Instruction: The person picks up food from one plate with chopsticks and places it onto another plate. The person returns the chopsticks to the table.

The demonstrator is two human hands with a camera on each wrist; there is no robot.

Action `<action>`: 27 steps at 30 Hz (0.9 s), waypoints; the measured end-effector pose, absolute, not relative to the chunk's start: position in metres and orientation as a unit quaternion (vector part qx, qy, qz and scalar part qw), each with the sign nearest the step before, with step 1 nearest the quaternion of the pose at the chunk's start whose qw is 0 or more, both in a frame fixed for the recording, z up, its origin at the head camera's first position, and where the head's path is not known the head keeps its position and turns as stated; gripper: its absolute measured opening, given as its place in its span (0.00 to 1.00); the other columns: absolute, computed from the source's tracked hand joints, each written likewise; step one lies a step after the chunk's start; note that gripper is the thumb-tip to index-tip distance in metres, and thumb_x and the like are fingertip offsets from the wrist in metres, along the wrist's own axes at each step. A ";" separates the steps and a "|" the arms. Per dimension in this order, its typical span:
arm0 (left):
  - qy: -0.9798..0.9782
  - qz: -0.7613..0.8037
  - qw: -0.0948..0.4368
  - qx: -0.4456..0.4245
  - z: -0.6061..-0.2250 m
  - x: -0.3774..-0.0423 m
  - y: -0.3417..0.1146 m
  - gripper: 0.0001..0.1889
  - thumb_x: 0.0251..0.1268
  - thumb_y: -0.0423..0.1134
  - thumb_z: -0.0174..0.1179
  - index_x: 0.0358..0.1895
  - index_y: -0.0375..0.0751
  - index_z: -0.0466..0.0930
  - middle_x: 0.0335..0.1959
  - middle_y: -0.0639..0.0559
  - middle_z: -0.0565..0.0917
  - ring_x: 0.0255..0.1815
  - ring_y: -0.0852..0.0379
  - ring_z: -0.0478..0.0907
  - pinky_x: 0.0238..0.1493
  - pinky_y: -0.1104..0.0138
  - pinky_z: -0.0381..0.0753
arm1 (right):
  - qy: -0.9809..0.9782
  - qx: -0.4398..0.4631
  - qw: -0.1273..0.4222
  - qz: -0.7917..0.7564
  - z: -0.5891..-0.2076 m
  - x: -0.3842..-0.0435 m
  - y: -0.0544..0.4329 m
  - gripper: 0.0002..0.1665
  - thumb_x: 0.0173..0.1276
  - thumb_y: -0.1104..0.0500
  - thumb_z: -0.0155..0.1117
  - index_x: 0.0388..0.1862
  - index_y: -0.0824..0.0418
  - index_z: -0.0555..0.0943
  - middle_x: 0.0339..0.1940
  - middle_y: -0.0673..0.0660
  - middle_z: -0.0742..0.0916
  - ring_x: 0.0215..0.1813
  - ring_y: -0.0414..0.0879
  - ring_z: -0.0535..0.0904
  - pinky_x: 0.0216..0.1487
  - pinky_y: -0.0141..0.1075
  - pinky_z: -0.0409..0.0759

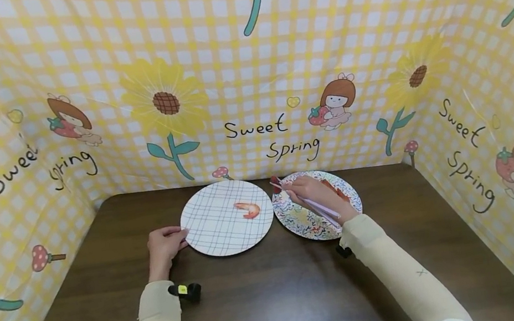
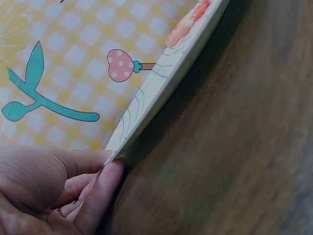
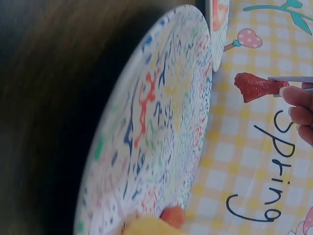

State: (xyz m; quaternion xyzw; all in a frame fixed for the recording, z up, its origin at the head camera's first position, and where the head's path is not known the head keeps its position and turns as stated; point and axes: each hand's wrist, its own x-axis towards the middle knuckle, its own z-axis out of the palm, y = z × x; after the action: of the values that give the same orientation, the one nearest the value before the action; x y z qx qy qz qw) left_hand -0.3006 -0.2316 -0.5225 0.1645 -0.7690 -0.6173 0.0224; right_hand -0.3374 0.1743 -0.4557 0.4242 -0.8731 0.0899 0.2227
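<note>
My left hand [image 1: 166, 249] pinches the left rim of a white plate with blue grid lines [image 1: 216, 223], thumb above and fingers below in the left wrist view. An orange-and-white shrimp [image 1: 251, 210] lies on that plate's right half. Over the back of a colourful speckled plate [image 1: 298, 215], my right hand [image 1: 309, 190] grips pale lilac chopsticks [image 1: 323, 210]. Between their tips is a dark red piece shaped like a chicken drumstick [image 3: 257, 87], raised above the plate in the right wrist view.
The two plates stand side by side at the back of a dark wooden table [image 1: 260, 306]. A reddish-brown food piece [image 1: 341, 192] lies on the speckled plate, partly behind my right hand. A yellow piece [image 3: 151, 226] shows at its edge. Yellow checked cloth [image 1: 235, 85] encloses the back and sides.
</note>
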 end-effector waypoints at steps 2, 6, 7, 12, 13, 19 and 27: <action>-0.770 -0.616 0.026 0.164 -0.523 -0.301 -0.232 0.19 0.67 0.32 0.66 0.56 0.21 0.79 0.43 0.36 0.86 0.28 0.67 0.83 0.32 0.74 0.87 | -0.868 0.430 0.220 0.110 -0.458 -0.337 0.170 0.18 0.77 0.62 0.56 0.59 0.67 0.83 0.46 0.59 0.90 0.50 0.53 0.84 0.59 0.45 0.82; -0.771 -0.616 0.026 0.162 -0.524 -0.302 -0.231 0.19 0.68 0.32 0.65 0.56 0.22 0.79 0.43 0.38 0.86 0.28 0.68 0.82 0.33 0.75 0.87 | -0.862 0.437 0.216 0.139 -0.463 -0.338 0.163 0.18 0.77 0.62 0.55 0.58 0.68 0.84 0.45 0.59 0.90 0.49 0.53 0.84 0.60 0.46 0.82; -0.771 -0.615 0.025 0.161 -0.524 -0.301 -0.231 0.19 0.68 0.32 0.66 0.56 0.21 0.79 0.43 0.38 0.86 0.29 0.67 0.82 0.33 0.75 0.87 | -0.860 0.440 0.217 0.142 -0.464 -0.338 0.161 0.18 0.77 0.62 0.54 0.58 0.68 0.84 0.44 0.59 0.90 0.49 0.53 0.84 0.58 0.46 0.82; -0.768 -0.620 0.024 0.160 -0.523 -0.301 -0.231 0.19 0.67 0.32 0.66 0.56 0.21 0.79 0.43 0.38 0.86 0.29 0.67 0.83 0.33 0.75 0.87 | -0.840 0.466 0.235 0.149 -0.467 -0.338 0.152 0.16 0.75 0.64 0.56 0.55 0.69 0.85 0.40 0.58 0.90 0.44 0.52 0.84 0.52 0.44 0.83; -0.767 -0.621 0.024 0.160 -0.523 -0.300 -0.231 0.19 0.67 0.32 0.66 0.56 0.21 0.79 0.43 0.37 0.86 0.29 0.67 0.83 0.33 0.75 0.87 | -0.835 0.471 0.240 0.152 -0.467 -0.337 0.150 0.16 0.75 0.65 0.57 0.54 0.69 0.85 0.40 0.59 0.90 0.43 0.52 0.84 0.51 0.44 0.83; -0.770 -0.617 0.029 0.162 -0.523 -0.301 -0.233 0.19 0.67 0.32 0.67 0.56 0.22 0.79 0.41 0.39 0.86 0.28 0.67 0.83 0.33 0.75 0.87 | -0.832 0.476 0.241 0.152 -0.465 -0.333 0.140 0.15 0.74 0.66 0.57 0.53 0.70 0.86 0.39 0.59 0.90 0.41 0.52 0.85 0.50 0.43 0.84; -0.774 -0.610 0.025 0.167 -0.524 -0.302 -0.234 0.19 0.67 0.33 0.66 0.56 0.23 0.79 0.44 0.38 0.86 0.28 0.68 0.83 0.33 0.75 0.87 | -0.828 0.480 0.256 0.137 -0.472 -0.336 0.127 0.15 0.75 0.66 0.57 0.55 0.68 0.85 0.41 0.58 0.90 0.43 0.50 0.84 0.51 0.41 0.84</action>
State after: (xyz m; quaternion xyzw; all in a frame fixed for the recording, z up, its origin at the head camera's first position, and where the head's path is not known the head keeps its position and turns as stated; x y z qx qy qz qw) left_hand -0.3018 -0.2338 -0.5240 0.1670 -0.7740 -0.6102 0.0255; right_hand -0.3360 0.1274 -0.4716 0.4798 -0.8279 0.1370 0.2562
